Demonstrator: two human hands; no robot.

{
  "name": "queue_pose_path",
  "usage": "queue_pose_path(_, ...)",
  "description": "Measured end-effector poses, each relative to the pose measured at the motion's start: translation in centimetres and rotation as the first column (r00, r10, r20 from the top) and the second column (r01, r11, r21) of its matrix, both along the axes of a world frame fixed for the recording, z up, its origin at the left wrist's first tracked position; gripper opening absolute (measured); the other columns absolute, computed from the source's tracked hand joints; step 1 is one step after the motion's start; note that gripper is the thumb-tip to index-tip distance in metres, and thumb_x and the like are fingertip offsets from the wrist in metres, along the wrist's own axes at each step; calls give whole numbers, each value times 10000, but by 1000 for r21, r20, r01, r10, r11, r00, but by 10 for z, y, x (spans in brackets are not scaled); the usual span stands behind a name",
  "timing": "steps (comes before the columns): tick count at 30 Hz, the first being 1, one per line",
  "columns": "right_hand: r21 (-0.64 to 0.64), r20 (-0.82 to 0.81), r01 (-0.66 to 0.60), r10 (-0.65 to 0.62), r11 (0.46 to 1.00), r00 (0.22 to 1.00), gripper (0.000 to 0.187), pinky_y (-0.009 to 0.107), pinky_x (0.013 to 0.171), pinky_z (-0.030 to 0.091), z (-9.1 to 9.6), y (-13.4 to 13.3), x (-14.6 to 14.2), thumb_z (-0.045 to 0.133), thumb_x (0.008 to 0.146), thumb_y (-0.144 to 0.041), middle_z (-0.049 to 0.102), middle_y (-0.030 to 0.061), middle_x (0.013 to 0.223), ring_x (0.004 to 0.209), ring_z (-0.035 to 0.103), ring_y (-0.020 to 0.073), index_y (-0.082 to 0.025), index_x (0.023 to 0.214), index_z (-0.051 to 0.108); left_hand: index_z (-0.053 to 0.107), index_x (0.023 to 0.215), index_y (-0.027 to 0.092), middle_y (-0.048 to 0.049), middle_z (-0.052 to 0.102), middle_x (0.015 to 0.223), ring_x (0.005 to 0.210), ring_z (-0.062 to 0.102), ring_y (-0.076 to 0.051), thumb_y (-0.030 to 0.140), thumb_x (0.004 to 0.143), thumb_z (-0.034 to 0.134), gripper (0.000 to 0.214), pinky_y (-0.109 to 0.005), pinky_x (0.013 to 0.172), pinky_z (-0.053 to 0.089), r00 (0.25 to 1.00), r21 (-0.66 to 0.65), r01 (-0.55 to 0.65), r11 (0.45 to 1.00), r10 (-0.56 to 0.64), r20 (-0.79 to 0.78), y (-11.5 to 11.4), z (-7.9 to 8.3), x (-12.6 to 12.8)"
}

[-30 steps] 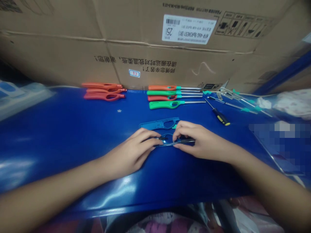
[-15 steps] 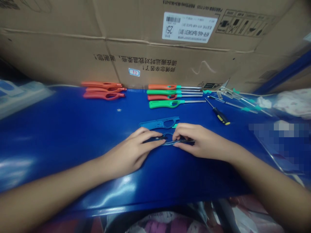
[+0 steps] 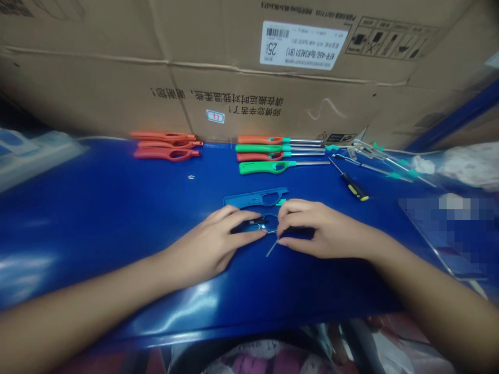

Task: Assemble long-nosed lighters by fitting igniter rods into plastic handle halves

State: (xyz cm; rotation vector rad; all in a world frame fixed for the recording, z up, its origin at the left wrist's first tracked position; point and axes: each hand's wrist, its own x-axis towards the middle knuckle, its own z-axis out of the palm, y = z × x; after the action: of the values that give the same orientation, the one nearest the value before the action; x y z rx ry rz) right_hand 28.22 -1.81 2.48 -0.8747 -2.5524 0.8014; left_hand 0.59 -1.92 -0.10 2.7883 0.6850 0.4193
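Note:
A blue lighter handle half (image 3: 270, 215) lies on the table, mostly covered by my hands, with a dark part inside it. My left hand (image 3: 218, 236) is closed over its left end, thumb and fingers gripping the shell. My right hand (image 3: 307, 226) is at the other end, thumb and forefinger pinching a thin pale tube or wire (image 3: 272, 248) whose free end points down and left. Just beyond them rests the other blue handle half (image 3: 244, 199), hollow side up, near a small mint-green piece (image 3: 280, 202).
Several assembled lighters (image 3: 261, 167) with metal barrels lie at the back, with red-orange handles (image 3: 163, 154) left of them. A black-and-yellow screwdriver (image 3: 354, 187) sits right, near loose barrels (image 3: 382, 166). Tiny metal pieces (image 3: 191, 177) lie at left. A cardboard wall (image 3: 234, 78) stands behind.
My right hand has drawn the thin tube or wire away from the shell, and its free end now slants toward me. My left hand has stayed in place.

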Motion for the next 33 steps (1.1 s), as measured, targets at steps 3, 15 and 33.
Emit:
queue_pose_path(3,7,-7,14,-14,1000,1000,103,261,855,477,-1,1,2,633,945,-224,622,52,1036,932,609,130,-192,984,724,582,1407,241,-124,513,1468,1231,483,-306,32,921,454,545,-522,1026,505,1000,11,-2,1000,3,-23,-1,1,1)
queue_pose_path(15,13,-96,84,-83,996,992,134,268,782,494,-3,3,-2,620,940,-188,667,49,945,856,628,139,-196,1006,738,561,1428,269,-129,519,1468,1229,500,-324,14,898,455,598,-540,994,515,999,39,21,999,-19,-49,0,2,1)
queue_pose_path(33,119,111,141,-154,983,982,119,264,676,409,-1,13,15,613,963,-289,625,35,890,751,553,143,-190,898,625,618,1334,167,-140,662,1236,1130,610,-253,192,1008,510,345,-446,978,542,983,-29,-87,996,91,162,-1,-5,1)
